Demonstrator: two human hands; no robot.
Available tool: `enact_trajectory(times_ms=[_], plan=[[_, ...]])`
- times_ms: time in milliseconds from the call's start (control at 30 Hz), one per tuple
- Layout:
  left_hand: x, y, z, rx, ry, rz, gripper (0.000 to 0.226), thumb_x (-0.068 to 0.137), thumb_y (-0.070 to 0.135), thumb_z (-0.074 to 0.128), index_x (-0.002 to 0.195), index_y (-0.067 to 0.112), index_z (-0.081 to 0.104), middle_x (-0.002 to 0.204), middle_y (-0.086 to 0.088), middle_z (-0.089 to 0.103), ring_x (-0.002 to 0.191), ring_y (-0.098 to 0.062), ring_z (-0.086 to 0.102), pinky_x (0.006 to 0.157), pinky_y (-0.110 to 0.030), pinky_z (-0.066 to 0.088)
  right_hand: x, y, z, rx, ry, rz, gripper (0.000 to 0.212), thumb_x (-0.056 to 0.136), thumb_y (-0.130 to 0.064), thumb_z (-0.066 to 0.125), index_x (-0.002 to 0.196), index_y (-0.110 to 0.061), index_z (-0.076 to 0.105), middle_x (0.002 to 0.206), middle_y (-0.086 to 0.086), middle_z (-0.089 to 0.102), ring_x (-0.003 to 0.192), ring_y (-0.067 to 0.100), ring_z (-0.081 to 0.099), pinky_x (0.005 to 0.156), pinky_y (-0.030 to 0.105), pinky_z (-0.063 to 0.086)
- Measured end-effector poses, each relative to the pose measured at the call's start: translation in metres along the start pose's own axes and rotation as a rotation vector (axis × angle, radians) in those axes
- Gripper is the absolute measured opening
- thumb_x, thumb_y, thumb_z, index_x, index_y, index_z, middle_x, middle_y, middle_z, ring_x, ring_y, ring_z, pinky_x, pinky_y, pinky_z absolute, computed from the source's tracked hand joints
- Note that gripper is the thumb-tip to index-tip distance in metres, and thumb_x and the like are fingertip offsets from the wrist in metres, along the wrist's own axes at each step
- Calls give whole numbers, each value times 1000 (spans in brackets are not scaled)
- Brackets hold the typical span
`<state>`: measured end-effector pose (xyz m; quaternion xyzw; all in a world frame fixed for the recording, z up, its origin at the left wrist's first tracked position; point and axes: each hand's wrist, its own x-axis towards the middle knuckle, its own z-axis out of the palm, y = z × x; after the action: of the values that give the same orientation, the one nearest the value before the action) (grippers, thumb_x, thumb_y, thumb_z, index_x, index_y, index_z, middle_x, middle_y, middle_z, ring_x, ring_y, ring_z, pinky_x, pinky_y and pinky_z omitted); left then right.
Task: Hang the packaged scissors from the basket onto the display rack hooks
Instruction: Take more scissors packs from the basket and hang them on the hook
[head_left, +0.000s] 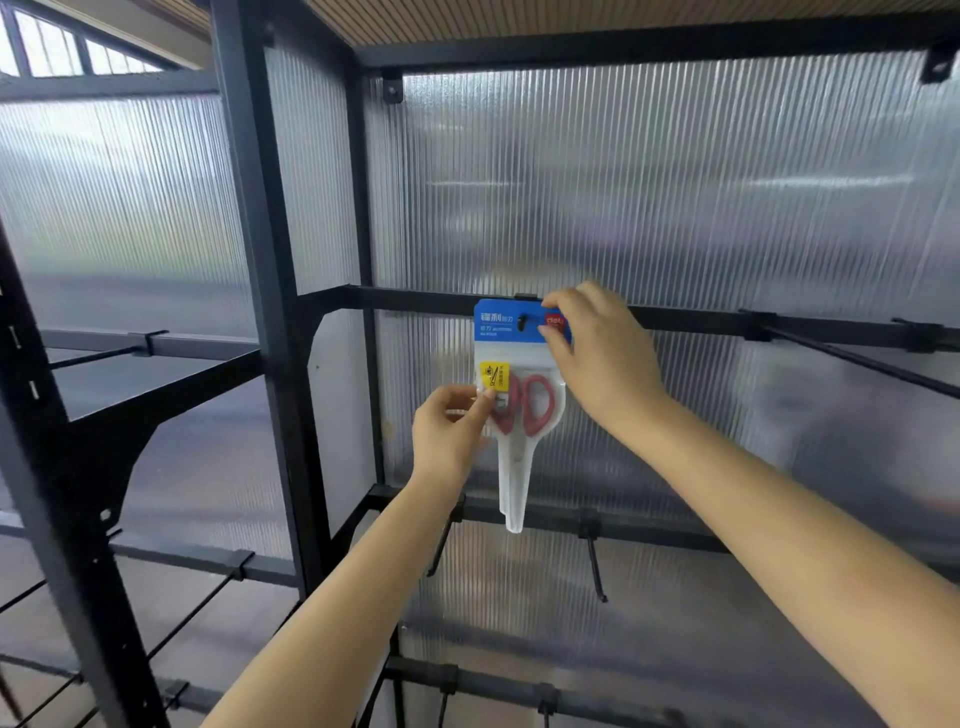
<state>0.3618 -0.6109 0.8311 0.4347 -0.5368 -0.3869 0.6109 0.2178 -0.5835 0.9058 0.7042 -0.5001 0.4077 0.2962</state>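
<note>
Both hands pinch the clear-plastic, blue-carded pack of red-handled scissors (517, 395): right hand (597, 353) at the card's top corner, left hand (449, 431) at its left edge, against the black metal rack bar (415, 300).

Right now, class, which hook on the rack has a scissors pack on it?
The hook on the upper crossbar, poking through the blue card of the scissors pack. The lower-bar hooks are bare.

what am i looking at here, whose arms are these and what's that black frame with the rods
There is one picture, taken by a camera worn on a person's head, so the two arms are that person's own. The black frame is a display rack with clouded plastic panels behind it; the rods are hooks for hanging goods. The right hand pinches the blue card top of a scissors pack, holding its hole at a hook on the bar. The left hand pinches the pack's left edge. No basket shows.
</note>
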Motion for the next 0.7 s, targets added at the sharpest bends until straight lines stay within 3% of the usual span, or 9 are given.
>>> enact_trajectory(times_ms=[100, 167, 267, 300, 367, 467, 567, 700], plan=[[2, 0, 1, 48, 9, -28, 11, 87, 26, 66, 89, 17, 59, 95, -5, 64, 94, -24, 63, 84, -43, 54, -8, -2, -2, -136, -54, -22, 36, 80, -6, 69, 115, 0, 59, 103, 14, 59, 93, 32, 59, 73, 40, 51], [-2, 4, 1, 146, 33, 19, 15, 88, 27, 63, 94, 14, 58, 95, -2, 61, 91, -22, 62, 79, -37, 52, -18, -4, -4, -218, -93, -32, 51, 71, -4, 75, 119, 2, 58, 110, 17, 61, 98, 36, 61, 77, 44, 52], [-23, 6, -5, 518, 147, 394, 16, 90, 20, 60, 96, 6, 58, 96, -4, 56, 82, -16, 53, 67, -27, 38, -38, -12, -12, -300, -152, -15, 59, 74, -12, 75, 127, 5, 53, 128, 23, 55, 116, 38, 55, 95, 49, 45], [-31, 6, -8, 598, 119, 552, 14, 87, 15, 63, 93, 3, 59, 93, -7, 57, 79, -19, 52, 63, -28, 37, -46, -15, -17, -314, -156, -6, 59, 77, -14, 73, 128, 5, 51, 132, 23, 53, 119, 37, 54, 98, 50, 42], [-47, 3, -7, 726, 1, 772, 16, 76, 5, 71, 85, 0, 59, 86, -13, 60, 73, -29, 56, 56, -30, 40, -67, -20, -26, -345, -160, 13, 58, 78, -15, 71, 129, 5, 51, 133, 22, 52, 120, 35, 54, 100, 50, 40], [-75, 0, 0, 833, -182, 876, 22, 70, 5, 72, 88, -1, 62, 89, -17, 64, 76, -36, 62, 57, -36, 49, -108, -28, -40, -373, -222, 100, 60, 77, -19, 72, 128, 5, 52, 133, 21, 53, 119, 34, 55, 99, 50, 41], [-112, -8, 10, 899, -379, 952, 28, 78, 19, 52, 92, -1, 65, 98, -18, 68, 88, -34, 66, 70, -38, 54, -158, -36, -60, -400, -312, 233, 61, 78, -22, 73, 129, 4, 51, 134, 20, 52, 119, 34, 55, 99, 49, 41], [-170, -33, 31, 918, -635, 992, 46, 81, 28, 40, 105, -2, 66, 110, -20, 67, 100, -34, 66, 86, -46, 53, -235, -47, -101, -453, -431, 376, 60, 91, -27, 57, 140, 0, 38, 146, 17, 38, 134, 29, 40, 112, 41, 26]])
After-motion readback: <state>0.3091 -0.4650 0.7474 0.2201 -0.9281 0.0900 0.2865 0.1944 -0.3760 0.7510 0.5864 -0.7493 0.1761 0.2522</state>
